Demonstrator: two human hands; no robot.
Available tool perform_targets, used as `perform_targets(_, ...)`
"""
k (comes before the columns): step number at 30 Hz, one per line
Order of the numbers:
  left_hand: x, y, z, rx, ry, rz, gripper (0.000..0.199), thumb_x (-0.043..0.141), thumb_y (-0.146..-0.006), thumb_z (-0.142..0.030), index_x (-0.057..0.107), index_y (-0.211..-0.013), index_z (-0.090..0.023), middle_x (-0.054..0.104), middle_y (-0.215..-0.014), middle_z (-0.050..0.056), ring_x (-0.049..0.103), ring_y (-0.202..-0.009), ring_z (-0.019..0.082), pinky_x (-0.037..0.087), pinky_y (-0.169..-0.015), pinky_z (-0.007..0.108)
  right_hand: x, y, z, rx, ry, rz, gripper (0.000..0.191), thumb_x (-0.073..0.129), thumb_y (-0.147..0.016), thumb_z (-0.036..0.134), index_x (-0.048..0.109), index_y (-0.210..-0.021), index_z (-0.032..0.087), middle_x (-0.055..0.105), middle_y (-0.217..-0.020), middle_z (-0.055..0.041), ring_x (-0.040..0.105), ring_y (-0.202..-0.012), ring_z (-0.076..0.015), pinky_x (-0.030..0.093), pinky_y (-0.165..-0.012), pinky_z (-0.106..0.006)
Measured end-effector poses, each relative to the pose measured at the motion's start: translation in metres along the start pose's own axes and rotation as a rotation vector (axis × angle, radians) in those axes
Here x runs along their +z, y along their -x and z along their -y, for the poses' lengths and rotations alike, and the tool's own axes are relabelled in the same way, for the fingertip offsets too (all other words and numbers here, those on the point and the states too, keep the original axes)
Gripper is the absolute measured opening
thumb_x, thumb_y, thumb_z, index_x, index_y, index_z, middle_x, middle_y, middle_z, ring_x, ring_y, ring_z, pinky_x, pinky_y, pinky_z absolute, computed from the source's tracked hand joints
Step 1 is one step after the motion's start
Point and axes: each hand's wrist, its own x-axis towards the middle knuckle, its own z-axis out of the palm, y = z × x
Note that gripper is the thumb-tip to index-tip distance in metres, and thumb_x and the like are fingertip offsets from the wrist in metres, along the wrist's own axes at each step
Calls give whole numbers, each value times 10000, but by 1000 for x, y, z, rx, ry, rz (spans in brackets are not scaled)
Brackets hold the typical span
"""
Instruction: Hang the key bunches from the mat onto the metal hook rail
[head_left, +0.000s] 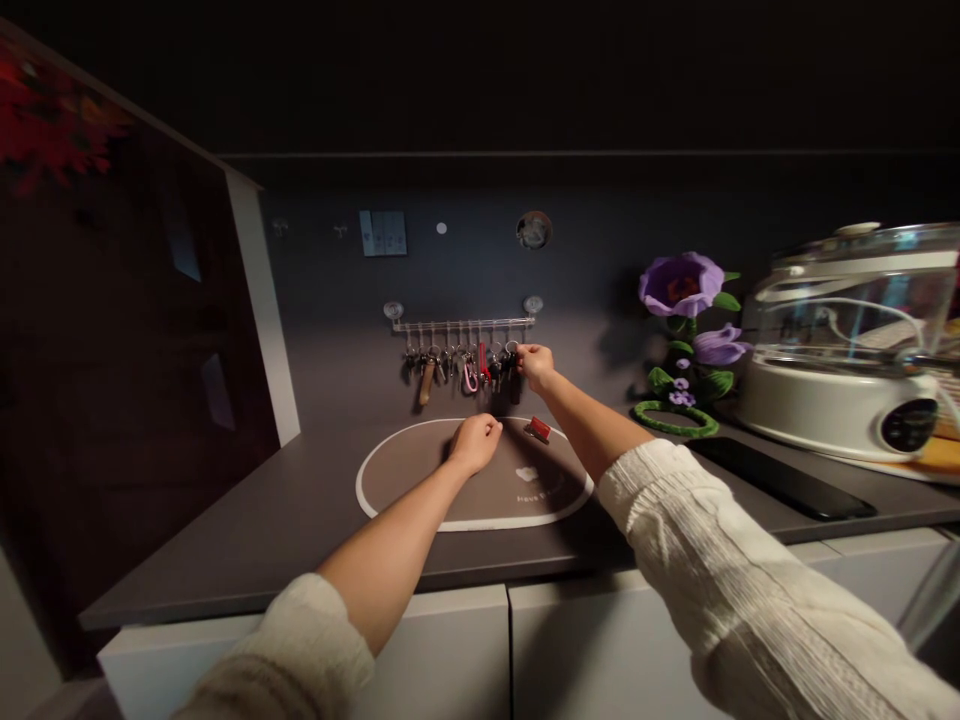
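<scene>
A clear hook rail (465, 325) is fixed to the dark wall by two suction cups, with several bunches of keys (450, 365) hanging from it. At the rail's right end my right hand (535, 366) is closed in a pinch on a key ring (512, 349), whose dark keys dangle below. Lower down, my left hand (477, 444) is curled closed over the brown oval mat (409, 480); whatever its fingers may hold is hidden. Between the hands and slightly right, a small red object with a metallic edge (538, 430) lies on the mat. Among the hanging items are a pink loop and a brown strap.
To the right are a purple knitted flower (682, 285) with a green ring base, a black phone (780, 478) lying flat, and a white appliance with a clear top (840, 390). A white panel edge (262, 310) borders the counter at left. White cabinets (450, 650) stand below.
</scene>
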Motion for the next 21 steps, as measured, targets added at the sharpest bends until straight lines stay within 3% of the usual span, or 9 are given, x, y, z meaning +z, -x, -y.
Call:
perform_targets(4, -1, 0, -1, 3, -4, 7, 237, 438, -783, -284, 631, -741, -153, 614, -619, 15, 492, -543, 94, 331, -538, 204, -6, 11, 4, 39, -121, 53, 48, 543, -717, 154, 528, -674, 140, 477, -503, 46, 395, -428, -37, 360, -464, -158)
perform_targets(8, -3, 1, -3, 3, -5, 24, 225, 447, -781, -270, 632, -741, -150, 610, -614, 12, 494, -547, 93, 337, -545, 203, -16, 26, 8, 67, -186, 80, 80, 490, -722, 73, 522, -677, 131, 493, -527, 38, 403, -439, -32, 346, -476, -155)
perform_targets(16, -6, 4, -5, 72, 21, 16, 220, 447, -773, -266, 627, -729, -148, 581, -578, 3, 482, -533, 100, 333, -536, 213, -42, 64, 8, 89, -109, 134, 81, 483, -739, 95, 524, -677, 127, 463, -530, 45, 368, -436, -26, 310, -463, -156)
perform_targets(21, -7, 4, -5, 121, 31, 27, 209, 456, -767, -259, 623, -715, -146, 582, -589, 5, 495, -558, 102, 352, -554, 213, -60, 89, -4, 96, 95, 119, 59, 508, -731, 149, 562, -727, 125, 557, -637, 7, 436, -505, -43, 359, -523, -171)
